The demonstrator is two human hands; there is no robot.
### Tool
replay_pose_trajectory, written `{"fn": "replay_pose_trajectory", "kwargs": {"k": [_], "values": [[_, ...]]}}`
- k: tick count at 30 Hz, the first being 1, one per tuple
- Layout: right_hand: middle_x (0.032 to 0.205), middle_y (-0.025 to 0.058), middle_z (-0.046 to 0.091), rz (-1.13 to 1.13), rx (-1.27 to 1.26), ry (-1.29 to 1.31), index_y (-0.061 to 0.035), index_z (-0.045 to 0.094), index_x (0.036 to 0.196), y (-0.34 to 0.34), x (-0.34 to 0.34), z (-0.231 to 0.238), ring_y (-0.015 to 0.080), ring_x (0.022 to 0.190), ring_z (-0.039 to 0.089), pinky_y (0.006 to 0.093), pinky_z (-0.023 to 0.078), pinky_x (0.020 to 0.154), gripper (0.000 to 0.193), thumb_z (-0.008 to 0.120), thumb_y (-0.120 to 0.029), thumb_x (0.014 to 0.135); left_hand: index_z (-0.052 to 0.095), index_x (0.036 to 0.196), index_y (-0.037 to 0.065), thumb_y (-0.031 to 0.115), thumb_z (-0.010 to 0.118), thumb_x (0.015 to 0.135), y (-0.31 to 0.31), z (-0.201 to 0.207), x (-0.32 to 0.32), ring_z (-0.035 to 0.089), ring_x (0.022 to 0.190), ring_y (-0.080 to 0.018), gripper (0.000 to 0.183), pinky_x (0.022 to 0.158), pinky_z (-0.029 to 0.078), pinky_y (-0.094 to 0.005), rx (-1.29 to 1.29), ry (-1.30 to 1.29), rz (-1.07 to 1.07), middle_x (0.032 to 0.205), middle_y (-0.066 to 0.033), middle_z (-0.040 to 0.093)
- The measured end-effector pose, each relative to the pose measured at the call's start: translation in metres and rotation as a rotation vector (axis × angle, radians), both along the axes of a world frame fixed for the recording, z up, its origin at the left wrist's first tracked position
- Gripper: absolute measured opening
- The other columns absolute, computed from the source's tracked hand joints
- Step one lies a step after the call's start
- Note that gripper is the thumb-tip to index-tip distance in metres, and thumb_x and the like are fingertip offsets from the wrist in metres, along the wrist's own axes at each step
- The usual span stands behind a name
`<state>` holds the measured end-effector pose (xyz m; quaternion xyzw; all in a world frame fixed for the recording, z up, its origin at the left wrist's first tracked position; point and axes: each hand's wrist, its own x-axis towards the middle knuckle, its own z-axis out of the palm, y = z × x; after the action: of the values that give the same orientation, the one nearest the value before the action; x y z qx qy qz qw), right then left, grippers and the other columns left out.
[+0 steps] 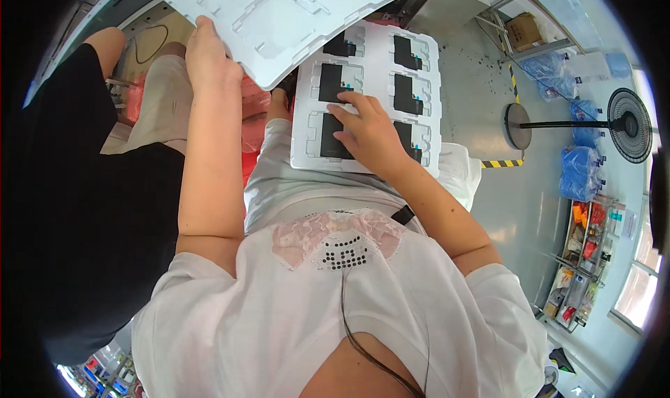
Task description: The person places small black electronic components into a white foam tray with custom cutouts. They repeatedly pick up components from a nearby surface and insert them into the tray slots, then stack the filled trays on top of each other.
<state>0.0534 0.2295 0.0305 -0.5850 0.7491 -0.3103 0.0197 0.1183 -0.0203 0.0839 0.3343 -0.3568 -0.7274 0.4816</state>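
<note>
A tray [307, 153] sits at frame centre on the person's lap, parts [332, 82] seated in its pockets. The right hand [370, 129] rests on its lower middle. At upper left, the left hand [206, 59] grips an empty tray [279, 14] overlapping the first tray's upper left corner. A fan [628, 124] stands at right edge, shelf rack [583, 258] below it.

A black pedestal fan [628, 124] stands on the grey floor [474, 77] at the right, its round base [518, 126] beside a strip of yellow-and-black hazard tape [502, 164]. Blue plastic bags [579, 171] are piled near the fan. Below them a wire rack [583, 258] holds small bottles and orange and red items. A cardboard box [525, 29] sits on a metal shelf farther back. At the left, another person in black clothing [84, 209] sits close by.
</note>
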Motion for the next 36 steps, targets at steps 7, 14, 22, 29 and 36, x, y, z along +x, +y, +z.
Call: {"fn": "replay_pose_trajectory", "kwargs": {"k": [7, 14, 22, 29, 36], "values": [[0.12, 0.0144, 0.056, 0.043, -0.003, -0.006, -0.0043, 0.057, 0.114, 0.068, 0.019, -0.028, 0.0293, 0.114, 0.052, 0.0452, 0.04, 0.097, 0.034, 0.059, -0.006, 0.08, 0.044, 0.126, -0.007, 0.023, 0.043, 0.098, 0.015, -0.001, 0.033, 0.057, 0.108, -0.0241, 0.041, 0.091, 0.047, -0.0369, -0.013, -0.049, -0.212, 0.124, -0.0147, 0.054], [0.1, 0.012, 0.061, -0.84, -0.512, -0.551, -0.0004, 0.061, 0.108, 0.124, -0.023, -0.044, 0.0255, 0.093, 0.058, 0.033, 0.045, 0.082, 0.022, 0.053, -0.01, 0.09, 0.053, 0.119, -0.003, 0.024, 0.05, 0.096, 0.058, -0.032, 0.048, 0.06, 0.099, -0.0196, 0.036, 0.087, 0.048, -0.034, 0.039, -0.208, -0.56, 0.111, -0.0114, 0.061], [0.1, 0.0132, 0.061, -1.02, -0.403, -0.474, 0.0018, 0.061, 0.106, 0.14, -0.039, -0.039, 0.0221, 0.094, 0.055, 0.031, 0.043, 0.081, 0.028, 0.055, -0.022, 0.092, 0.058, 0.111, -0.005, 0.026, 0.052, 0.094, 0.054, -0.093, 0.018, 0.06, 0.083, -0.0161, 0.036, 0.074, 0.046, -0.0288, -0.796, -1.207, -0.732, 0.096, -0.0105, 0.065], [0.087, 0.0147, 0.065, -0.885, -0.257, -0.947, 0.0042, 0.063, 0.1, 0.141, -0.044, -0.073, 0.0248, 0.08, 0.06, 0.034, 0.045, 0.075, 0.036, 0.053, -0.029, 0.092, 0.062, 0.098, -0.005, 0.028, 0.052, 0.093, 0.071, -0.124, 0.007, 0.054, 0.066, -0.0197, 0.035, 0.061, 0.041, -0.0354, -0.62, -0.986, -0.509, 0.074, -0.0121, 0.061], [0.083, 0.0177, 0.062, -0.878, -0.367, -0.667, 0.0047, 0.063, 0.092, 0.133, -0.036, -0.072, 0.0301, 0.08, 0.058, 0.0373, 0.044, 0.073, 0.034, 0.049, -0.027, 0.095, 0.062, 0.092, -0.006, 0.029, 0.054, 0.091, 0.061, -0.125, 0.004, 0.055, 0.064, -0.0208, 0.036, 0.061, 0.042, -0.0354, -0.759, -1.063, -0.482, 0.071, -0.0122, 0.06]]}}
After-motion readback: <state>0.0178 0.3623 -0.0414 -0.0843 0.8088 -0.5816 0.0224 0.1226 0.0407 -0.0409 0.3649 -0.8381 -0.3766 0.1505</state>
